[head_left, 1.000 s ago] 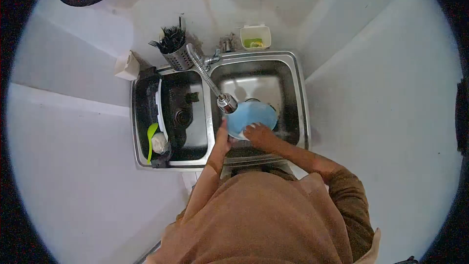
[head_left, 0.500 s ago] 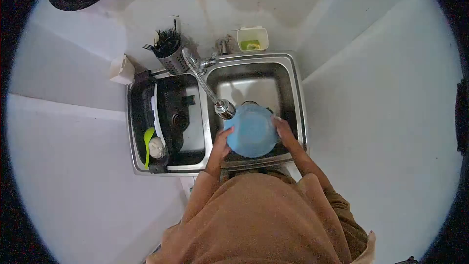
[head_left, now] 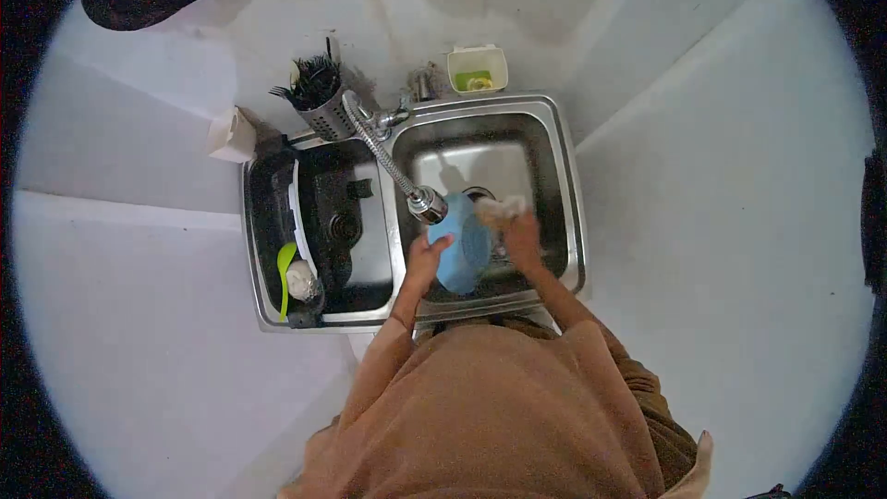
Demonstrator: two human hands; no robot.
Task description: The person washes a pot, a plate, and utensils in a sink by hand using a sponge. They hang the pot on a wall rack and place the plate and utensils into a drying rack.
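A blue bowl is tilted on its side over the right sink basin. My left hand grips its left edge, with the thumb on the blue surface. Just right of the bowl, my right hand is closed on a pale, blurred cloth or sponge. The metal faucet head hangs over the divider at the bowl's upper left. Part of the drain shows behind the bowl.
In the left basin stand a black rack with a white plate, a green ladle and a whitish ball. Behind are a cutlery holder, a white container and a white box.
The bowl has turned from facing up to tilted on its side. My right hand has left its rim and moved slightly left, and the pale cloth or sponge now shows in it.
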